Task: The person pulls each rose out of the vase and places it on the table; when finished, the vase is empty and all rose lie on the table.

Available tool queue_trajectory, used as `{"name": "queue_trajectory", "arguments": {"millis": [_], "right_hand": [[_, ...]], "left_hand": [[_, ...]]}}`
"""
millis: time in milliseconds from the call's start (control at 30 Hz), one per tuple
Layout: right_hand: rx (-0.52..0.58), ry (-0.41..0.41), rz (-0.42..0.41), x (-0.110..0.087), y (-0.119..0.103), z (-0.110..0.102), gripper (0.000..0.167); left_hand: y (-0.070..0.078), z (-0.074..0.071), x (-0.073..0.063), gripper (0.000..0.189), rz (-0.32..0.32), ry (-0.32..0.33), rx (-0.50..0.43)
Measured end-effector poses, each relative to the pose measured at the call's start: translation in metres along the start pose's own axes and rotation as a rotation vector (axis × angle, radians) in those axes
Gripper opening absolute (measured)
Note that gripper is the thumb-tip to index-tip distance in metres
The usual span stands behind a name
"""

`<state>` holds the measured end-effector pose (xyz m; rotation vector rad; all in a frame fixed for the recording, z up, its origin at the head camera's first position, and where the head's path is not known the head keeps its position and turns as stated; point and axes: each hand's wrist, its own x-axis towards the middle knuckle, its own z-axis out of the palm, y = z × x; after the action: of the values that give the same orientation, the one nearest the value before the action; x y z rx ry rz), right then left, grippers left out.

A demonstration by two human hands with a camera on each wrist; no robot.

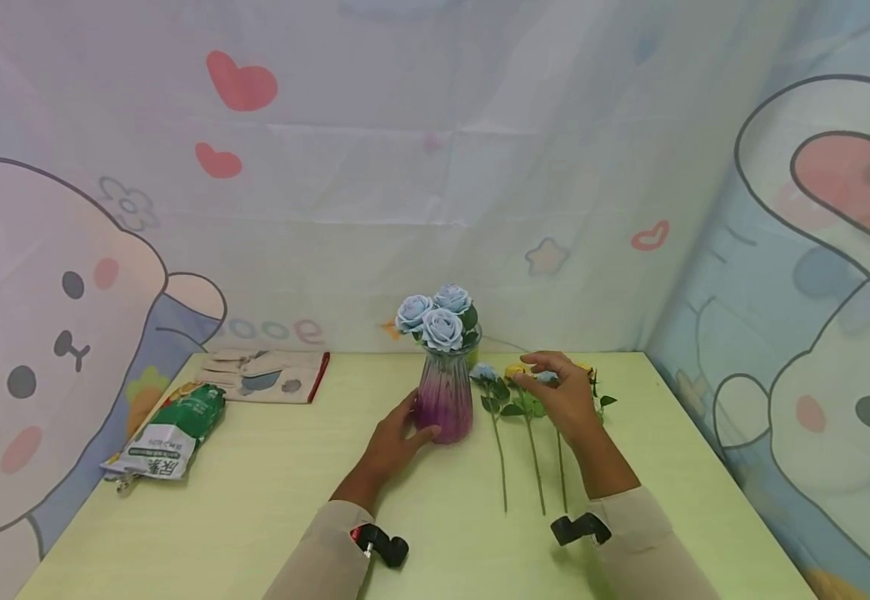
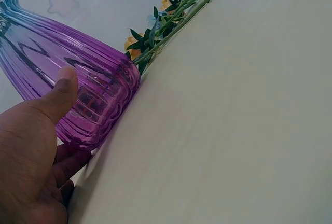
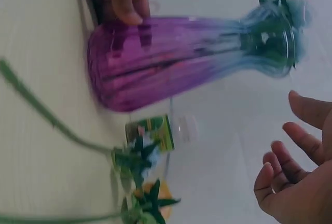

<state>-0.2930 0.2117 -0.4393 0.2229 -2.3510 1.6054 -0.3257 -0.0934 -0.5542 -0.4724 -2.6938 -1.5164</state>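
A ribbed glass vase [image 1: 446,404], purple at the base and fading to pale blue at the neck, stands upright on the table. Light blue roses [image 1: 442,325] fill its mouth. Low on the vase's left side, my left hand [image 1: 392,443] grips it; the thumb lies across the purple glass in the left wrist view. My right hand [image 1: 566,398] hovers over the flowers lying to the right, fingers bent loosely with nothing in them in the right wrist view. Under and beside it are a blue rose [image 1: 483,372] and a yellow rose [image 1: 515,371], their green stems pointing toward me.
At the back left lies a pair of white gloves [image 1: 270,377] with a red cuff edge. A green and white packet [image 1: 172,433] sits in front of them. Behind the vase is a small bottle with a green label [image 3: 155,132]. A printed cloth [image 1: 405,208] hangs behind the table.
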Motion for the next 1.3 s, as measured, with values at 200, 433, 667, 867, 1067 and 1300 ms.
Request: {"name": "queue_trajectory", "arguments": {"millis": [200,433,667,867,1067,1300], "right_hand": [[0.117,0.028,-0.102,0.003,-0.015,0.027,0.044],[0.158,0.055,-0.14,0.004,-0.038,0.051,0.056],[0.161,0.078,-0.161,0.006,-0.056,0.079,0.064],[0.137,0.132,-0.14,0.01,-0.06,0.1,0.061],[0.056,0.257,-0.149,0.014,-0.062,0.117,0.053],[0.054,0.32,-0.174,0.014,-0.067,0.126,0.037]], "left_hand": [[-0.001,0.0,0.002,0.09,0.012,0.003,-0.002],[0.002,-0.001,0.001,0.088,0.028,0.007,-0.004],[0.0,0.0,0.001,0.089,0.038,0.005,0.011],[-0.001,0.0,0.0,0.088,0.021,0.006,-0.003],[0.0,0.0,0.0,0.088,0.022,0.014,-0.023],[-0.001,-0.001,0.001,0.088,0.021,0.013,-0.01]]}}
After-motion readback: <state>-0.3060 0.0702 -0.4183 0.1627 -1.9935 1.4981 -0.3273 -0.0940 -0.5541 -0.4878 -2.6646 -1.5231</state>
